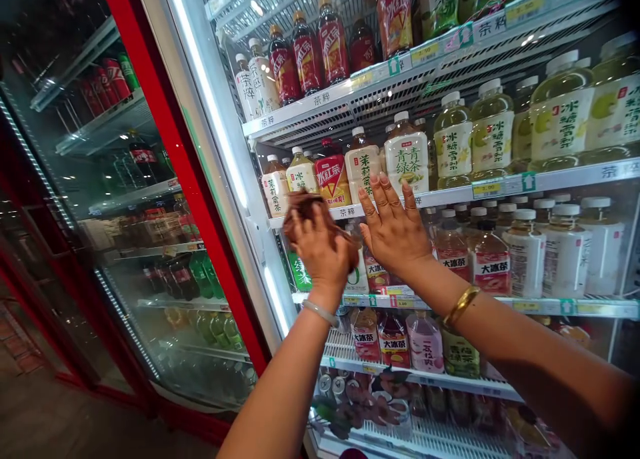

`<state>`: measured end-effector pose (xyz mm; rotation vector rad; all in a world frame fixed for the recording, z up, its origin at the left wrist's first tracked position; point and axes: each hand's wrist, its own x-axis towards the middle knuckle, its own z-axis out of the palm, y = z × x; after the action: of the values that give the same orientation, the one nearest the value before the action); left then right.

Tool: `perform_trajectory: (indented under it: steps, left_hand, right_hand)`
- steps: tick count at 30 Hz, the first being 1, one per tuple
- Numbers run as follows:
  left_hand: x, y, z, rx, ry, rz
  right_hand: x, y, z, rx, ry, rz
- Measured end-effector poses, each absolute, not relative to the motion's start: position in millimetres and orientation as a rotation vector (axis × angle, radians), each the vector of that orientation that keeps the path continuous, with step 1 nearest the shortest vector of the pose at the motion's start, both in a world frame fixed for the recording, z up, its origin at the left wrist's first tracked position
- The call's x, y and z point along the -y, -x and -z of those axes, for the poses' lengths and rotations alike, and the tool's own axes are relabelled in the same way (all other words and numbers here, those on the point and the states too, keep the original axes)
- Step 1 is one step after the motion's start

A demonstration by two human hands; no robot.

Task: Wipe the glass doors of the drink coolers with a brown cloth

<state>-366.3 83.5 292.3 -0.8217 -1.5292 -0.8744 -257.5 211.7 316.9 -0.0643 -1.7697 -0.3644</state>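
A brown cloth [303,201] lies under my left hand [320,249], which presses and holds it against what looks like a glass front before the drink shelves. Its fingers are slightly blurred and partly merge with the bunched cloth. Flat and with its fingers a little apart, my right hand [397,229] is just to the right, palm towards the same surface, holding nothing. Behind the hands stand a red-labelled tea bottle [331,174], a jasmine tea bottle [361,158] and a green tea bottle [406,154] on the shelf edge [453,196].
Several shelves of bottled drinks fill the lit cooler, with pear drink bottles [493,129] at the right. A red door frame [200,226] runs along the left, beside another cooler with cola bottles [143,156]. Cans [339,384] lie on a low shelf.
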Motion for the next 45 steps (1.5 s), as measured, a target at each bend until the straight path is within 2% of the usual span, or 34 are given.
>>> perform_trajectory:
  steps: [3, 5, 9, 12, 18, 22, 25, 30, 33, 39, 40, 45]
  left_hand:
    - [-89.3, 353.4, -266.5, 1.382, 1.164, 0.636]
    - [-80.4, 361.1, -265.1, 1.331, 1.272, 0.529]
    - [-64.3, 378.1, -288.0, 1.538, 0.993, 0.767]
    - [-76.9, 362.2, -284.3, 1.589, 0.794, 0.928]
    - [-83.5, 347.3, -239.8, 1.4, 1.262, 0.569]
    - [-63.7, 370.2, -250.4, 1.526, 1.046, 0.732]
    - [-74.7, 354.9, -244.8, 1.581, 0.871, 0.845]
    - [-98.5, 320.3, -198.7, 1.455, 1.216, 0.656]
    - [-87.3, 337.3, -196.6, 1.378, 1.282, 0.598]
    - [-98.0, 334.3, -208.4, 1.754, 0.66, 1.121]
    - [-105.1, 324.3, -201.4, 1.752, 0.687, 1.111]
    - [-106.8, 315.7, -162.0, 1.446, 1.286, 0.622]
  right_hand:
    - [-211.4, 255.5, -304.5, 1.767, 0.04, 0.381]
    - [-213.4, 251.1, -295.8, 1.779, 0.01, 0.418]
    - [-215.4, 243.6, -283.3, 1.789, 0.02, 0.476]
    - [-214.3, 242.3, -279.9, 1.77, 0.047, 0.493]
    - [-219.1, 232.2, -276.0, 1.811, -0.001, 0.538]
    - [-222.2, 224.9, -269.7, 1.821, 0.012, 0.553]
    - [-221.4, 225.2, -265.9, 1.816, 0.035, 0.527]
    - [-225.4, 217.8, -260.1, 1.865, 0.014, 0.51]
    - [-231.9, 207.5, -254.1, 1.886, -0.015, 0.542]
    - [-236.8, 203.0, -244.8, 1.862, -0.011, 0.545]
    - [-236.8, 203.3, -244.3, 1.866, -0.013, 0.527]
    - [-239.2, 200.8, -243.6, 1.888, -0.061, 0.524]
